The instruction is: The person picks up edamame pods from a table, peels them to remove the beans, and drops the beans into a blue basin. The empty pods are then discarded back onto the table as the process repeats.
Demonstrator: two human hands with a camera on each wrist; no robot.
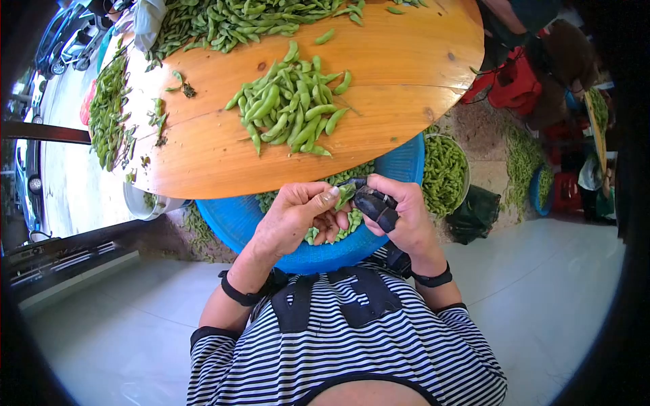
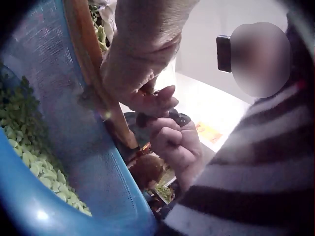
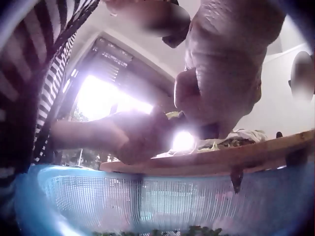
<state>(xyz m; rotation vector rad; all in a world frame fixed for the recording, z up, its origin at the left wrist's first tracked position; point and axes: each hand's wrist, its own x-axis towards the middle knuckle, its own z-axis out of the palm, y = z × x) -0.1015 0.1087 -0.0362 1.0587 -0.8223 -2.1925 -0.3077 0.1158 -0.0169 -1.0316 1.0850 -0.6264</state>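
Over the blue basket (image 1: 223, 227), my left hand (image 1: 298, 213) pinches a green soybean pod (image 1: 345, 194) between thumb and fingers. My right hand (image 1: 406, 210) grips a black tool (image 1: 376, 208) with rounded handles, its tip right at the pod; what kind of tool it is I cannot tell. In the left wrist view the fingers of the left hand (image 2: 147, 93) and the right hand (image 2: 174, 147) meet above the basket's side. Shelled green beans (image 2: 47, 174) lie in the basket. Backlight blurs the left hand (image 3: 133, 137) in the right wrist view.
A pile of soybean pods (image 1: 291, 105) sits near the front edge of the wooden table (image 1: 203, 149), with a larger heap (image 1: 237, 20) behind. Discarded greens (image 1: 108, 115) lie at its left end. A tub of pods (image 1: 443, 172) and a dark green bag (image 1: 474, 213) stand right.
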